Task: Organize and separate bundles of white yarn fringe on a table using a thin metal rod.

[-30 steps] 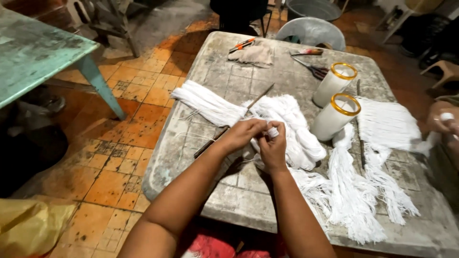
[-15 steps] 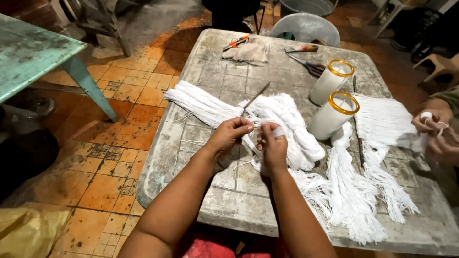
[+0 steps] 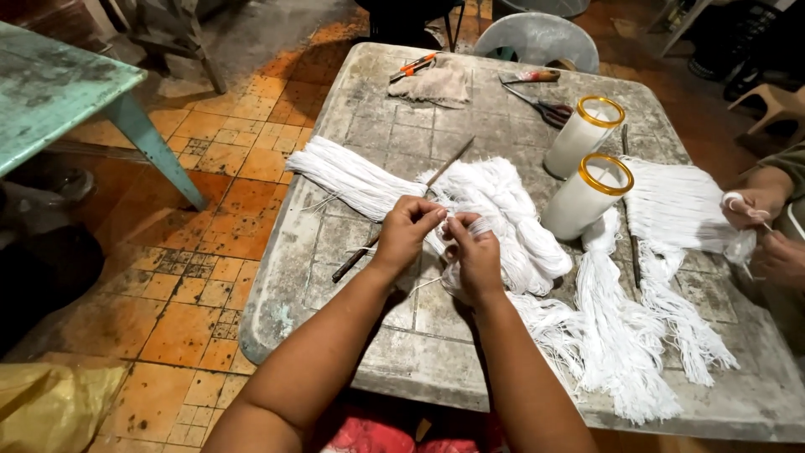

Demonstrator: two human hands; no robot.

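White string (image 3: 503, 222) sat bundled mid-table, glass candles (image 3: 587, 195) at its 3 o'clock. Left hand (image 3: 408, 232) and right hand (image 3: 475, 256) were both pinched shut on strands. Best kept taut, fingertips close together.

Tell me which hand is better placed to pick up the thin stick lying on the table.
Left, probably. The thin stick runs diagonally just under and beside the left hand, which pinches white string. The right hand sits farther from it, its fingers wrapped in the string bundle.

Head view, steeply down, near table (image 3: 402, 352)
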